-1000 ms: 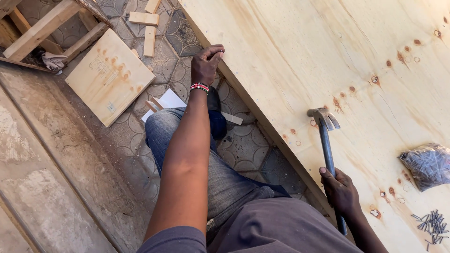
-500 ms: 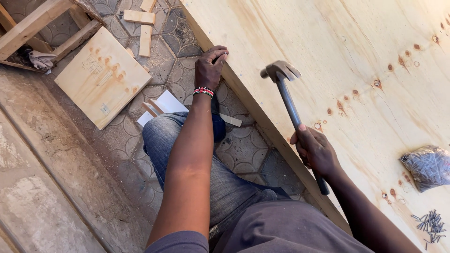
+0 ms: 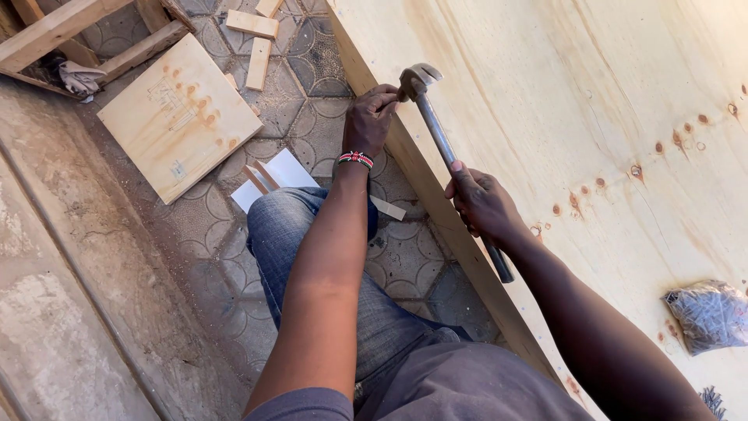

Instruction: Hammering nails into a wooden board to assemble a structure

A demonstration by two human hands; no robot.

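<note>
Head view: one hammer [image 3: 444,148], clasped by right hand [image 3: 481,201], head at 12 o'clock beside left hand [image 3: 369,118], apparently pinching a nail on one plywood sheet [image 3: 561,117]; one nail bag [image 3: 710,313] at 4 o'clock.

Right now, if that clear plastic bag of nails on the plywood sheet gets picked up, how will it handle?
The clear plastic bag of nails looks crumpled and slumped, so probably floppy. Packed with dark nails, it is likely heavy for its size, and points might pierce the film.

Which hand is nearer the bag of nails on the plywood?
Right. The right hand grips the hammer handle over the plywood sheet, up-left of the bag of nails. The left hand sits farther off, at the sheet's edge.
</note>
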